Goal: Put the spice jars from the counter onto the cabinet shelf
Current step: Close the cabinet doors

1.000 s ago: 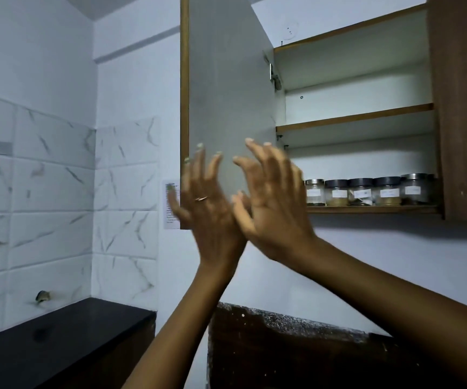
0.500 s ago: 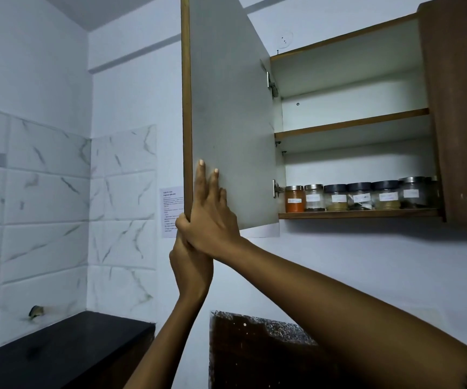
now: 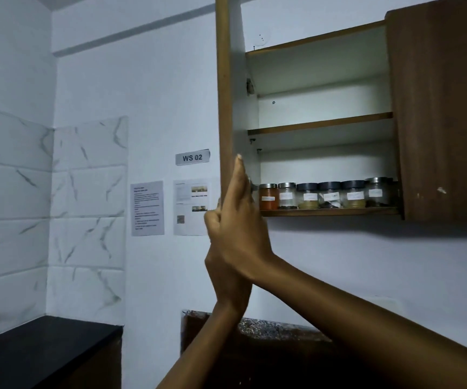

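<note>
Several spice jars (image 3: 330,195) stand in a row on the cabinet's bottom shelf (image 3: 339,212), an orange-filled jar (image 3: 268,196) at the left end. The left cabinet door (image 3: 223,80) stands edge-on to me. My right hand (image 3: 240,220) lies flat against the door's inner side near its lower corner, fingers straight up and together. My left hand (image 3: 212,223) is largely hidden behind it, curled at the door's lower edge on the outer side. Neither hand holds a jar.
The right cabinet door (image 3: 445,108) is closed. The upper shelf (image 3: 322,123) holds nothing. A black counter (image 3: 44,346) sits at lower left under marble tiles. Papers (image 3: 147,208) and a "WS 02" label (image 3: 192,157) hang on the wall.
Both hands came together on the door's lower corner. The door swung from showing its grey inner face to edge-on, uncovering the label, the papers and the orange jar.
</note>
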Demonstrator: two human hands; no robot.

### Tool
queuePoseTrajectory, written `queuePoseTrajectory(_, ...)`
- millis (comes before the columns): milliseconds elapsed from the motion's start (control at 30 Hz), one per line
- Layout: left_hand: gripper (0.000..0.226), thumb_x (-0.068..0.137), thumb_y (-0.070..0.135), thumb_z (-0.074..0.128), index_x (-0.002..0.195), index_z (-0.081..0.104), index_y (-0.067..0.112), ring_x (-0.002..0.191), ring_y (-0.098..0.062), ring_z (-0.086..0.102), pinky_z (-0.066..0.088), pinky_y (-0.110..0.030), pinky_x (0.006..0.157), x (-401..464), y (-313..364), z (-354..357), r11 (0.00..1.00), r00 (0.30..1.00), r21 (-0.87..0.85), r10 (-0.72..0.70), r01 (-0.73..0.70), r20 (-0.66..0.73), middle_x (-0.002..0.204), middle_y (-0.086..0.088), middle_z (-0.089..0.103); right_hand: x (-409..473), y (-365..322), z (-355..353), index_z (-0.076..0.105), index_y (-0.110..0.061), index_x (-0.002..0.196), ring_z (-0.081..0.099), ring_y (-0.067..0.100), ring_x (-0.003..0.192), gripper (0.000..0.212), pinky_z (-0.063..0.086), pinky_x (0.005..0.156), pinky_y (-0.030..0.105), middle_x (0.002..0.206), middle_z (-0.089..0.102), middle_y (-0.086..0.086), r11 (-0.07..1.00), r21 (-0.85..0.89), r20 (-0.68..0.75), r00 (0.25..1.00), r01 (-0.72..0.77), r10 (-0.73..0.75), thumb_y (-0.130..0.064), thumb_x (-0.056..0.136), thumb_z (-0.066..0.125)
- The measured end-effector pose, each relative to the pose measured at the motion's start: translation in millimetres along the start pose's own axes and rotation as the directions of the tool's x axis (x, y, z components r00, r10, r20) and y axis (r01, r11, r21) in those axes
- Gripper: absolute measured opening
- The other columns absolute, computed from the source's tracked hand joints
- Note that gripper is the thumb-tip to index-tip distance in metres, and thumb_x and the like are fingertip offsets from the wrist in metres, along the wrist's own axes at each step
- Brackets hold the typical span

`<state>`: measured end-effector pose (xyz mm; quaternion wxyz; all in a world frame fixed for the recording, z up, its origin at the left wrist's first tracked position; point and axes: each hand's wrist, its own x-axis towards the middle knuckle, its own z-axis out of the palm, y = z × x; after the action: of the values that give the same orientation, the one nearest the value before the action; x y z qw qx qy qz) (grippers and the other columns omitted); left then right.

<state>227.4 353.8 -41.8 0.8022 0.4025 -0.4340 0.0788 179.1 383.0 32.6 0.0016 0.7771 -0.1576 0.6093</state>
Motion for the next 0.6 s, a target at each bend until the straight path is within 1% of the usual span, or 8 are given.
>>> queuePoseTrajectory(67,0.039,0.077,0.025,0.049,0.101,0.061,-0.004,0.071,-0.007,0.054,0.047,-0.028,0.072,-13.3,4.1,18.5,0.999,0.999,-0.009,0.035,-0.034,0.042,0.076,-0.002,0.055,-6.5,17.7,-16.5,-0.010,-0.016,0.148,0.052,0.029,0.120,0.085,0.046,0.074,0.024,0.155,0.021,0.009,1.000,-0.024,-0.034,0.999,0.016,-0.017,-0.014,0.086,0.047)
queuePoseTrajectory(133,0.022,0.082,0.017,0.055,0.097,0.069,0.024,0.082,-0.010,0.061,0.053,-0.031,0.078,-24.6,7.7,37.1,0.999,0.995,0.021,0.033,-0.035,0.099,0.083,0.003,0.061,-12.5,34.9,-33.7,-0.007,-0.017,0.149,0.061,0.028,0.103,0.079,0.051,0.068,0.028,0.150,0.034,0.012,1.000,-0.021,-0.068,0.998,0.016,-0.017,-0.016,0.090,0.045)
queuePoseTrajectory(200,0.034,0.087,0.006,0.062,0.114,0.067,0.026,0.100,-0.021,0.064,0.055,-0.042,0.086,-32.5,9.8,59.4,0.981,0.985,0.119,0.141,-0.153,0.100,0.106,-0.007,0.069,-18.7,55.6,-50.8,-0.002,-0.015,0.149,0.055,0.018,0.115,0.070,0.050,0.083,0.017,0.151,0.033,0.011,1.000,0.005,-0.122,0.992,0.022,-0.021,-0.018,0.094,0.042)
queuePoseTrajectory(267,0.052,0.089,0.011,0.063,0.138,0.047,0.008,0.123,-0.022,0.056,0.049,-0.029,0.098,-37.2,10.5,81.2,0.894,0.929,0.255,0.352,-0.369,0.109,0.137,-0.008,0.056,-23.9,76.5,-66.6,0.003,-0.015,0.149,0.035,0.006,0.134,0.064,0.034,0.098,0.003,0.155,0.025,0.008,0.998,0.060,-0.170,0.985,0.023,-0.013,-0.019,0.096,0.039)
queuePoseTrajectory(367,0.064,0.092,0.014,0.060,0.147,0.027,0.015,0.142,-0.017,0.032,0.023,-0.005,0.109,-45.4,14.3,112.4,0.830,0.865,0.256,0.442,-0.495,0.239,0.153,0.000,0.032,-28.8,111.3,-91.3,0.007,-0.020,0.149,0.025,0.007,0.141,0.059,0.029,0.112,0.019,0.157,0.021,0.000,0.988,0.141,-0.202,0.976,-0.057,0.085,-0.015,0.099,0.037)
queuePoseTrajectory(433,0.060,0.094,0.017,0.053,0.146,0.022,0.018,0.145,-0.020,0.024,0.019,-0.009,0.112,-54.1,9.8,135.3,0.811,0.828,0.222,0.468,-0.541,0.309,0.155,0.000,0.027,-29.9,136.9,-108.5,0.009,-0.021,0.149,0.024,0.007,0.142,0.057,0.028,0.115,0.026,0.156,0.021,-0.002,0.978,0.171,-0.223,0.962,-0.119,0.156,-0.013,0.099,0.036)
queuePoseTrajectory(500,0.057,0.093,0.026,0.043,0.146,0.024,0.016,0.145,-0.024,0.020,0.031,-0.023,0.112,-63.1,4.3,157.8,0.800,0.796,0.186,0.482,-0.570,0.365,0.155,-0.001,0.026,-29.3,162.3,-123.7,0.012,-0.020,0.149,0.025,0.008,0.142,0.055,0.028,0.115,0.028,0.155,0.023,-0.002,0.972,0.164,-0.238,0.950,-0.168,0.204,-0.012,0.100,0.035)
queuePoseTrajectory(600,0.063,0.089,0.027,0.049,0.146,0.027,0.012,0.144,-0.029,0.018,0.049,-0.041,0.101,-71.7,-5.7,193.8,0.788,0.779,0.192,0.480,-0.585,0.403,0.154,-0.003,0.026,-27.0,200.7,-140.5,0.014,-0.019,0.148,0.020,0.004,0.141,0.054,0.022,0.110,0.015,0.153,0.022,-0.008,0.969,0.141,-0.247,0.941,-0.201,0.231,-0.010,0.100,0.034)
